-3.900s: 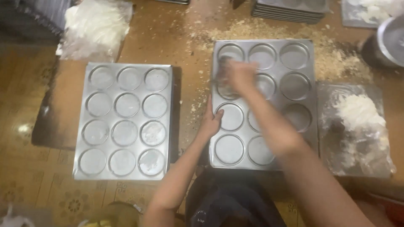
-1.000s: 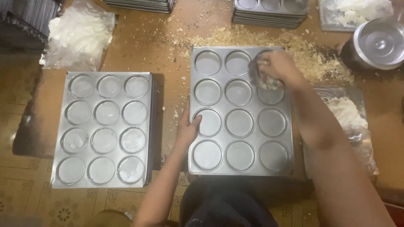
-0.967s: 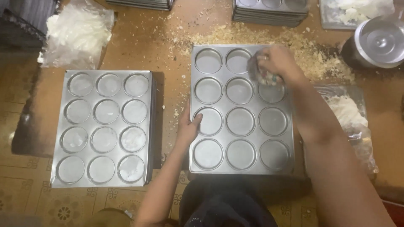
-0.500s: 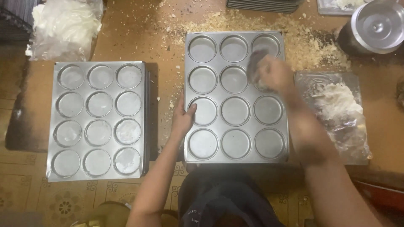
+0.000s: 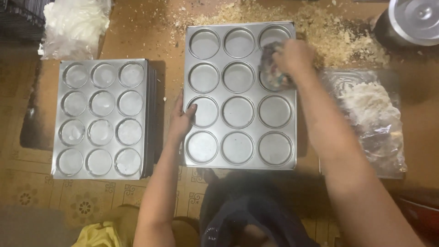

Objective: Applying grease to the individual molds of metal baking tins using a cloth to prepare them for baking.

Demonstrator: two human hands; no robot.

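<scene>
Right hand (image 5: 295,57) pressing cloth (image 5: 270,68) into baking tray (image 5: 240,93), left hand (image 5: 182,120) steadying edge

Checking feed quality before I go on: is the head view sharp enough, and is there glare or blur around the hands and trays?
Head view: the right hand and the rag under it are motion-blurred; the left hand on the middle tray is fairly sharp. The left tray shows soft sheen, no harsh glare. Dark shadows lie beside both trays; the bottom edge is dim.
</scene>
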